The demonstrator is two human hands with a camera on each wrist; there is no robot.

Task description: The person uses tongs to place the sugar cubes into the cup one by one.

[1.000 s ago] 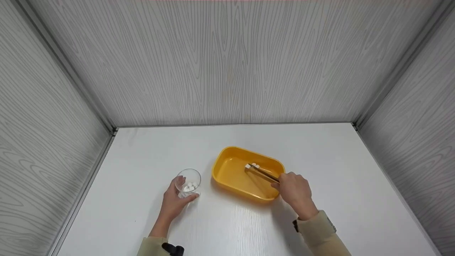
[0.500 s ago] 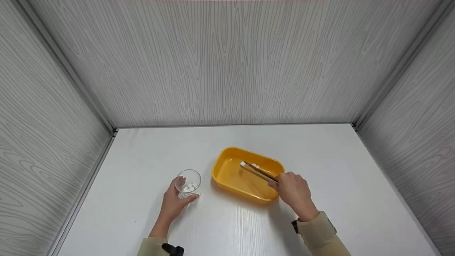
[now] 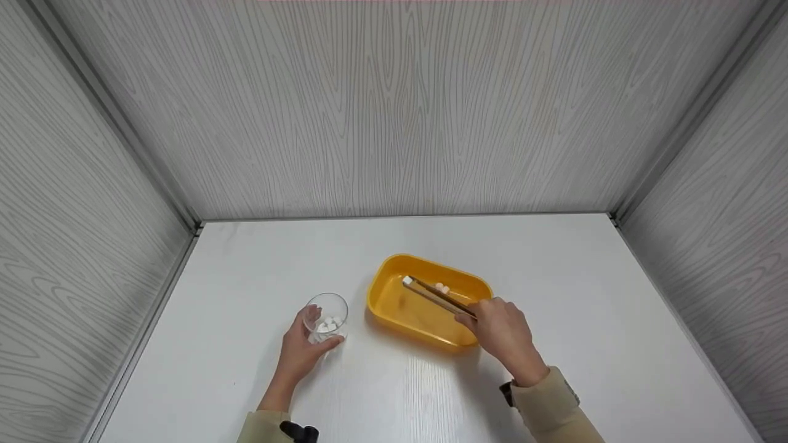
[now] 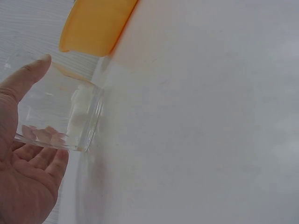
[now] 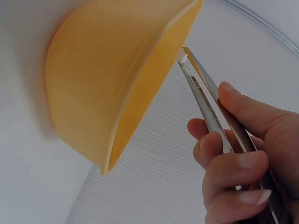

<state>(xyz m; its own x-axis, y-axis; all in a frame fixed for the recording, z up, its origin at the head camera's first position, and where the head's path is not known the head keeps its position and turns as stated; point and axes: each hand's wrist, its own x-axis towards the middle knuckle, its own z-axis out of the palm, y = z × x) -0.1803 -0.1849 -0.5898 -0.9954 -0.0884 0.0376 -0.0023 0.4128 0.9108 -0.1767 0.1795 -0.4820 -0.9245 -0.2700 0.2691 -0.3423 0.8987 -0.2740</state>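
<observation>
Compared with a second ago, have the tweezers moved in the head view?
Yes: judged against the yellow tray, the tweezers have shifted to the left, their tips now nearer the tray's left end.

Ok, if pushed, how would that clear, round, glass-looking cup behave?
The clear, round, glass-looking cup seems stiff and perhaps breakable, judging by its transparent wall. That smooth surface may feel slippery. Its broad, flat base should resist tipping, with the small white cubes sitting low.
</observation>
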